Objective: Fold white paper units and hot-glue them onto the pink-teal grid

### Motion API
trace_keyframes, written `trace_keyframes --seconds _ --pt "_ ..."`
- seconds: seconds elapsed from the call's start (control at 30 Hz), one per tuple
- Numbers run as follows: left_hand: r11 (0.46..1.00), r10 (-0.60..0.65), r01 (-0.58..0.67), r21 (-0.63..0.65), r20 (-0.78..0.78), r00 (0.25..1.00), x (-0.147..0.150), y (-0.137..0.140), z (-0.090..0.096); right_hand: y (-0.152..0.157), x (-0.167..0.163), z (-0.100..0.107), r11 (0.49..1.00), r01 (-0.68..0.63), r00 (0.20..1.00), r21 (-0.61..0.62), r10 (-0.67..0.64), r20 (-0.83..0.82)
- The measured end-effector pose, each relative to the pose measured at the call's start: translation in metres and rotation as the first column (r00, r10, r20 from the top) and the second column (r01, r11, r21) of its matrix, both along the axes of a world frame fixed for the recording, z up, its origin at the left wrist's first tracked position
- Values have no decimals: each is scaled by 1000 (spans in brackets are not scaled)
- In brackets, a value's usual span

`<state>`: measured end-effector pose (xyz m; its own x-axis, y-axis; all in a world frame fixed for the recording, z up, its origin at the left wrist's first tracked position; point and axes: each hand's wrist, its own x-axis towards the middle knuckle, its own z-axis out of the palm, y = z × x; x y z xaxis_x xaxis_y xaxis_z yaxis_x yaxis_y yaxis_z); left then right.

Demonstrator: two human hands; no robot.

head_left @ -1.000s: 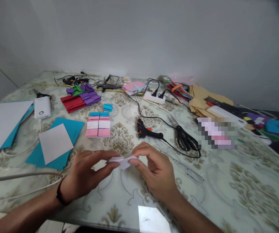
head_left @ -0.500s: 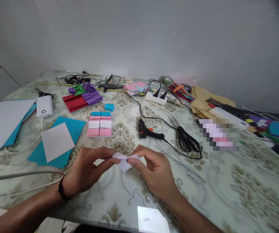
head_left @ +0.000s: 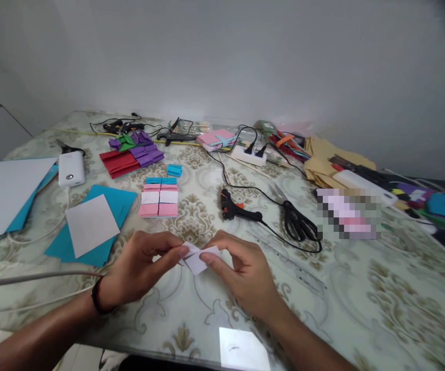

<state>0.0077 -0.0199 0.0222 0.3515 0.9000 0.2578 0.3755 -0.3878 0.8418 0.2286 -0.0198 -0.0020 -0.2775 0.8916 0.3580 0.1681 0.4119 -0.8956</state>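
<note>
Between my two hands is a small piece of folded white paper (head_left: 197, 262), held above the patterned tablecloth. My left hand (head_left: 139, 268) pinches its left side between thumb and forefinger. On the other side, my right hand (head_left: 241, 270) grips it the same way, thumb on top. Beyond them lie small folded strips (head_left: 159, 197) in blue, pink and white, set out in two columns. A white square sheet (head_left: 92, 225) rests on blue paper (head_left: 124, 201) to the left.
A black glue gun (head_left: 237, 208) and black-handled scissors (head_left: 297, 221) lie ahead to the right, near a clear ruler (head_left: 292, 265). A power strip (head_left: 248, 156) with cords stands behind. At left are a white power bank (head_left: 71, 169) and larger sheets (head_left: 13, 190).
The left thumb has shifted slightly up along the paper, and more of the paper's lower fold shows. My right hand has barely moved.
</note>
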Motion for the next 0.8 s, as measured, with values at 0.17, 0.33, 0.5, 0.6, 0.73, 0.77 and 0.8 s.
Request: trace_keyframes --seconds 0.17,0.33,0.5,0.6,0.73,0.77,0.8 --pt "1000 -28 28 -11 -16 999 -1 1 1 1 1 1 1000 21 1000 0 -21 -16" --pt "996 -47 48 -76 12 999 0 0 -2 0 1 2 1000 6 1000 -15 -6 14" --pt "992 -42 41 -123 -2 999 2 -1 -3 0 -1 2 999 -40 998 -12 40 39" --pt "989 -40 38 -144 -15 999 2 -3 -2 0 -2 0 998 -53 998 -19 53 31" --pt "984 -65 64 -165 -2 998 1 -4 0 -1 -3 -2 997 -82 997 17 82 -12" --pt "985 -73 73 -154 6 997 1 -4 0 -2 -3 -2 996 -87 996 32 87 -20" --pt "988 -76 77 -137 15 997 1 -4 0 -2 -3 -1 995 -90 996 45 91 -26"
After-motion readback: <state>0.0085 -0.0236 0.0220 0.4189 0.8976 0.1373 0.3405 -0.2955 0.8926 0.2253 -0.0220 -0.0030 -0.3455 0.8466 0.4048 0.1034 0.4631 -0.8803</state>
